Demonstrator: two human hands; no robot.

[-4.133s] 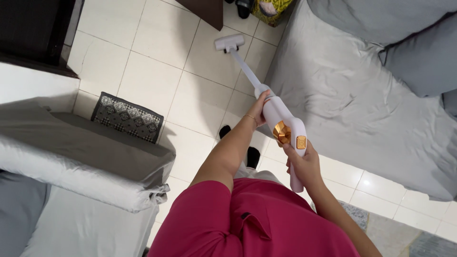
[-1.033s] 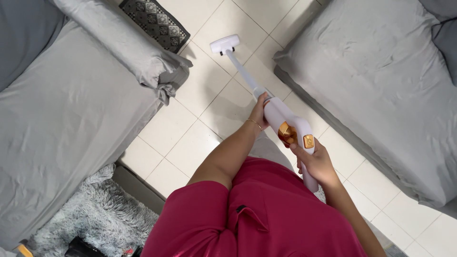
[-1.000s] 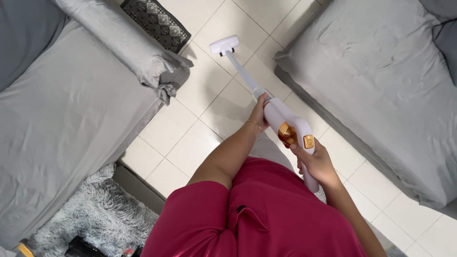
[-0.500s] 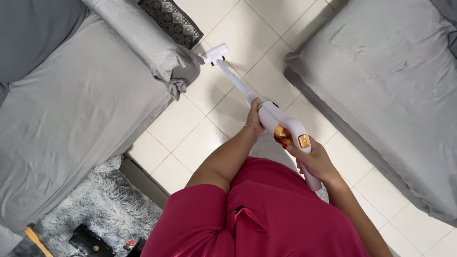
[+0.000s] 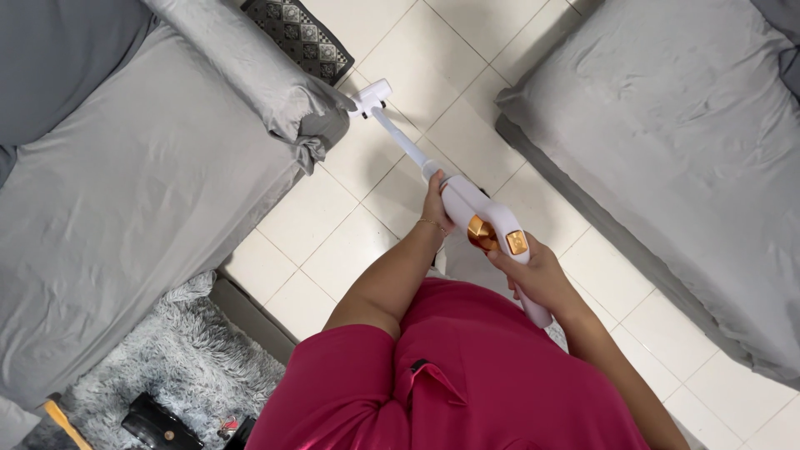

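I hold a white stick vacuum (image 5: 467,204) with orange-gold trim in both hands. My left hand (image 5: 436,200) grips the tube just below the body. My right hand (image 5: 537,275) wraps the handle at the rear. The thin white tube runs up and left to the floor head (image 5: 368,98), which rests on the white tiled floor (image 5: 333,225) right beside the corner of the grey sofa arm (image 5: 275,92) on the left. My red shirt fills the bottom of the view.
A grey covered sofa (image 5: 125,217) lies to the left and another grey covered seat (image 5: 667,142) to the right, with a tiled aisle between. A dark patterned mat (image 5: 300,37) lies at the top. A shaggy grey rug (image 5: 175,367) with dark objects is at lower left.
The view has swung from one side of the aisle to the other. The vacuum head has moved left across the tiles and now sits against the left sofa's corner. Both hands keep their grip.
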